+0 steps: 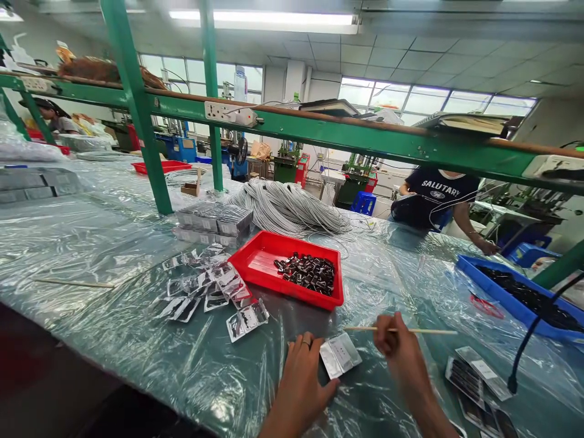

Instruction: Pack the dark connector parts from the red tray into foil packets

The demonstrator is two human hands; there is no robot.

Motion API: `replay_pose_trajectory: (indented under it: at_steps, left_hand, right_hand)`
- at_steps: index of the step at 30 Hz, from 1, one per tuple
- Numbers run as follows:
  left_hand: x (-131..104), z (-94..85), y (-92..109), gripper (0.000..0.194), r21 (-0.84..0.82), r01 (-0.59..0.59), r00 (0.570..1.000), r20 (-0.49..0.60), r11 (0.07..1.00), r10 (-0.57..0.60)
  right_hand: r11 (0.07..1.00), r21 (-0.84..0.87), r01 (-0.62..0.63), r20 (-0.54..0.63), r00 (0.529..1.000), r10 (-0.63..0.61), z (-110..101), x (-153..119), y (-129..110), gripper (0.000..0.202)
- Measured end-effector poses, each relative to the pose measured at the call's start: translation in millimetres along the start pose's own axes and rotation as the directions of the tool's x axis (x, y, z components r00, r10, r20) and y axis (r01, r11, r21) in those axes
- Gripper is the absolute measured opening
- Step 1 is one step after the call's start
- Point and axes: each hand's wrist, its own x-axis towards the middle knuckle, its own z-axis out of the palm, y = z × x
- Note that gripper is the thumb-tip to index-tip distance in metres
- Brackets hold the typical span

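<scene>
A small silver foil packet with a printed label [341,355] lies flat on the plastic-covered table. My left hand [305,378] rests at its left edge, thumb and fingers spread and not closed round it. Just right of the packet, my right hand [398,342] is closed round a thin wooden stick [433,331], which sticks out on both sides of the fist. Beyond my hands stands a red tray [255,258] with many small dark metallic parts [310,274] in its right half. Several opened-looking silver packets [246,319] lie scattered to the tray's left.
Stacked wrapped blocks [214,220] and a coil of grey cable [292,207] lie behind the tray. At right are a blue tray [479,267] of black parts, dark packets [469,380] and a black cable [520,356]. A green frame [328,131] crosses above; a person [438,194] is beyond.
</scene>
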Motion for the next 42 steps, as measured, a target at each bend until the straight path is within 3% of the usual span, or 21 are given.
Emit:
replay_pose_trajectory:
  at_steps: [3, 7, 11, 17, 27, 36, 42]
  left_hand:
    - [1, 0.9, 0, 0.063, 0.024, 0.040, 0.999, 0.001, 0.999, -0.040]
    - [1, -0.1, 2, 0.061, 0.045, 0.048, 0.999, -0.022, 0.998, -0.048]
    - [4, 2.2, 0, 0.060, 0.062, 0.063, 0.998, -0.024, 0.996, -0.062]
    - [7, 6.0, -2, 0.060, 0.054, 0.091, 0.995, -0.035, 0.994, -0.089]
    - [7, 6.4, 0, 0.054, 0.072, 0.087, 0.995, -0.044, 0.994, -0.084]
    - [8, 4.1, 1, 0.050, 0.094, 0.084, 0.995, -0.051, 0.992, -0.080]
    - [8, 4.5, -1, 0.042, 0.109, 0.034, 0.995, -0.092, 0.993, -0.024]
  right_hand:
    - [1.000, -0.003, 0.005, 0.136, 0.991, -0.004, 19, 15, 8, 0.066]
    - [0.947, 0.217, -0.239, 0.286, 0.943, 0.172, 42, 31, 28, 0.064]
    - [0.875, 0.365, -0.319, 0.251, 0.938, 0.238, 61, 32, 52, 0.061]
    - [0.874, 0.424, -0.237, 0.198, 0.966, 0.166, 80, 26, 62, 0.058]
    - [0.902, 0.332, -0.274, 0.379, 0.915, 0.139, 77, 18, 82, 0.058]
    - [0.885, 0.403, -0.234, 0.307, 0.945, 0.111, 80, 16, 83, 0.061]
    - [0.916, 0.257, -0.308, 0.316, 0.923, 0.221, 66, -2, 84, 0.058]
